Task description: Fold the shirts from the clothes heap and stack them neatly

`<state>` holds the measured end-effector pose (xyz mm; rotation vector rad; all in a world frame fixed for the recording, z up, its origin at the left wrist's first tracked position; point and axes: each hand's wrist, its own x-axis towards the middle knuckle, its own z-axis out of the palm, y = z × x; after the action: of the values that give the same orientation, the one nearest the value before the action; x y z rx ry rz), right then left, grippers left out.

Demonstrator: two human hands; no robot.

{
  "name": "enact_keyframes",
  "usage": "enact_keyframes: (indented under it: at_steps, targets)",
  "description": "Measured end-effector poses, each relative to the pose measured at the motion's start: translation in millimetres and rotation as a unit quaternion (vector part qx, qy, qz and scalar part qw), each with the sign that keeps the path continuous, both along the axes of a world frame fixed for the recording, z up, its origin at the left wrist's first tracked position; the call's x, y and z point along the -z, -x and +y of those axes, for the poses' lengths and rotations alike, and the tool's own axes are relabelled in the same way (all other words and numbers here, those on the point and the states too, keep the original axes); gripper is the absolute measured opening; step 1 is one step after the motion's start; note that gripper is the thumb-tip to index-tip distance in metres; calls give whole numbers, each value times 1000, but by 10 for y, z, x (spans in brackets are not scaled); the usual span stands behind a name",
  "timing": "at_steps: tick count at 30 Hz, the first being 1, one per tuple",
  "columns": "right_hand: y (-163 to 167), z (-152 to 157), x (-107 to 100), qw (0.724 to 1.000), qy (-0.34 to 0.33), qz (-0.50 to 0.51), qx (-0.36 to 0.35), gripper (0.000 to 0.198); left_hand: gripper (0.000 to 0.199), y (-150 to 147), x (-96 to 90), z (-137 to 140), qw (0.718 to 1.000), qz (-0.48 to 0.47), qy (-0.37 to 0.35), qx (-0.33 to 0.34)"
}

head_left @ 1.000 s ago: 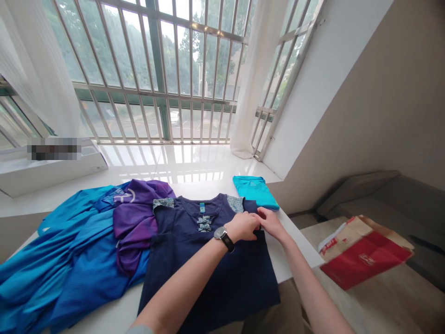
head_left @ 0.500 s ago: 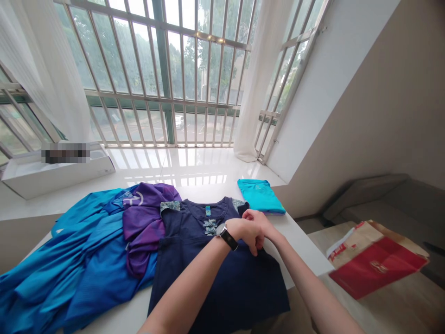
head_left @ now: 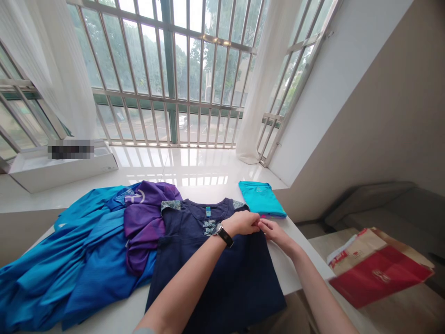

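Observation:
A navy top (head_left: 222,278) with patterned shoulders and small bows lies spread out, its neckline toward the window. My left hand (head_left: 242,223), with a watch on the wrist, reaches across it, fingers closed at its right side edge below the shoulder. Meeting it there is my right hand (head_left: 276,233), fingers pinched at the same edge. The fingertips of both hands almost touch, and the cloth between them is mostly hidden. Just beyond the hands sits a folded turquoise garment (head_left: 262,198).
Blue garments (head_left: 97,250) and a purple one (head_left: 146,227) lie heaped on the left. A white box (head_left: 66,171) stands on the sill (head_left: 194,169) by the barred window. To the right is a red and brown paper bag (head_left: 382,269).
My hands have drawn out of their crossed position and now meet fingertip to fingertip at the top's right edge. That side of the top lies straighter. The view has shifted slightly.

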<state>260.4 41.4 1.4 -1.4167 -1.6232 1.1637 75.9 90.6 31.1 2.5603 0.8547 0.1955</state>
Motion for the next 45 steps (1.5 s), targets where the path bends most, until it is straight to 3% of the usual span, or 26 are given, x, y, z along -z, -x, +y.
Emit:
enact_keyframes:
  at_steps: [3, 7, 11, 14, 18, 22, 24, 28, 32, 36, 39, 42, 45]
  targets:
    - [-43, 5, 86, 999, 10, 36, -37, 56, 23, 10, 37, 17, 1000, 5, -5, -21]
    - [-109, 21, 186, 1000, 3, -4, -22, 48, 26, 186, -182, 27, 998, 8, -19, -54]
    - [-129, 0, 185, 999, -8, -30, -36, 42, 15, 736, -497, -113, 990, 76, -27, -113]
    - [-110, -19, 156, 998, -12, -31, -47, 42, 13, 1316, -587, -408, 975, 116, -34, -187]
    - [-82, -34, 120, 997, -8, -29, -68, 44, 11, 1914, -462, -917, 950, 146, -61, -269]
    - [-56, -66, 70, 998, -13, -22, -63, 48, 13, 2163, -221, -1211, 925, 149, -131, -325]
    - [-49, -90, 52, 998, -26, -21, -47, 51, 13, 2227, -150, -1251, 920, 127, -143, -342]
    - [-66, -122, 83, 998, -58, -27, -14, 55, 21, 2336, -155, -1243, 939, 26, -112, -325]
    - [-64, -101, 176, 991, -101, -89, 3, 43, 16, 2397, -194, -1197, 926, -7, -94, -365]
    - [33, -77, 199, 952, -144, -269, 27, 21, 13, 2405, -111, -1170, 911, 28, -100, -400]
    - [140, -98, 131, 910, -182, -370, 40, 17, 30, 2434, 19, -1252, 907, -38, -116, -402]
    - [343, -153, -29, 897, -238, -372, 36, 17, 44, 2495, 161, -1490, 877, -140, -133, -439]
    - [801, -218, -275, 915, -261, -305, -47, 18, 44, 2525, 296, -1867, 834, -186, -110, -508]
